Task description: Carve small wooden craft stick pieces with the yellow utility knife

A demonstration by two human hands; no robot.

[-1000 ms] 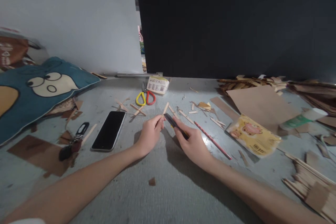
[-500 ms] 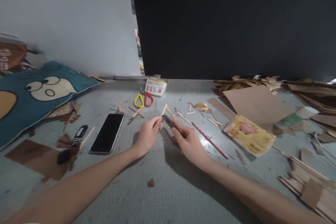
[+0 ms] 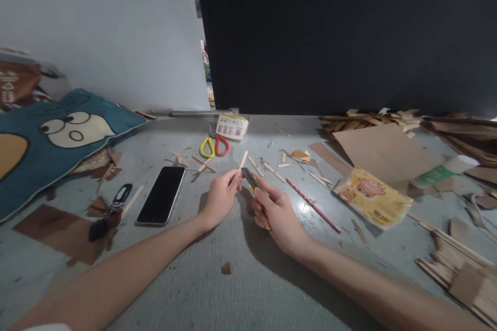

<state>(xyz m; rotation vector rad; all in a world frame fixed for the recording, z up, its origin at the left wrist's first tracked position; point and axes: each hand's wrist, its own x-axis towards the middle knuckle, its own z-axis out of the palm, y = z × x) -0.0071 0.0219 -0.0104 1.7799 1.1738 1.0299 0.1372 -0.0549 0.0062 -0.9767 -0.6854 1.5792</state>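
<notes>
My left hand (image 3: 222, 194) pinches a thin wooden stick (image 3: 243, 160), whose pale end points up and away from me. In my right hand (image 3: 280, 215) is a utility knife (image 3: 250, 178) with a dark front part and some yellow on its body. Its tip comes close to the left fingertips and the stick; whether the blade touches the wood I cannot tell. Just beyond my hands lie several short stick pieces (image 3: 274, 171). A red pencil (image 3: 312, 205) lies to the right of my right hand.
Left of my hands are a phone (image 3: 162, 195), keys (image 3: 111, 217) and a blue cushion (image 3: 73, 145). Scissors (image 3: 214, 146) lie by a small packet (image 3: 232, 128) at the back. To the right are a yellow packet (image 3: 373, 197), a glue stick (image 3: 442, 171), cardboard (image 3: 382, 158) and stacked wood strips (image 3: 460, 264).
My right hand has turned a little around the knife, and its lower yellow part now shows below the fingers. My left hand keeps its pinch on the stick. The whole view has shifted slightly.
</notes>
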